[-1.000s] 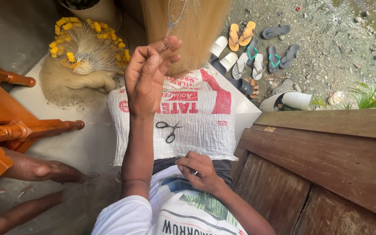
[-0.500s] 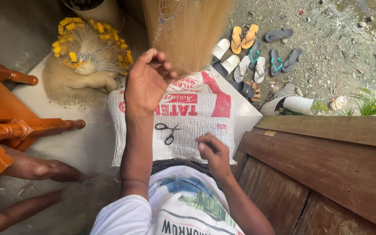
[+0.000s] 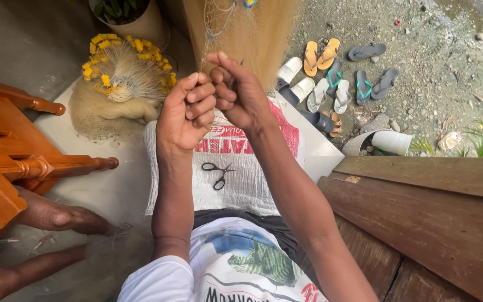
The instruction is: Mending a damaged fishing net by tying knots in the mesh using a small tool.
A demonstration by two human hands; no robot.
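My left hand point(image 3: 185, 112) and my right hand point(image 3: 238, 89) are raised side by side in front of me, knuckles almost touching. Both pinch the thin mesh of a tan fishing net point(image 3: 241, 28) that hangs down from above. The fingers of each hand are curled tight on the net's threads. Below the hands a white woven sack point(image 3: 241, 179) with red print lies over my lap. Black scissors point(image 3: 217, 173) lie on that sack, untouched.
A heap of net with yellow floats point(image 3: 121, 78) lies on the floor at the left, beside a potted plant point(image 3: 124, 17). An orange wooden chair point(image 3: 12, 145) and another person's bare legs point(image 3: 51, 215) are at far left. Several sandals point(image 3: 331, 78) lie on the dirt; wooden planks point(image 3: 420, 207) are at right.
My right hand has come up from my lap to join the left hand at the net. The left hand has shifted slightly and closed on the mesh.
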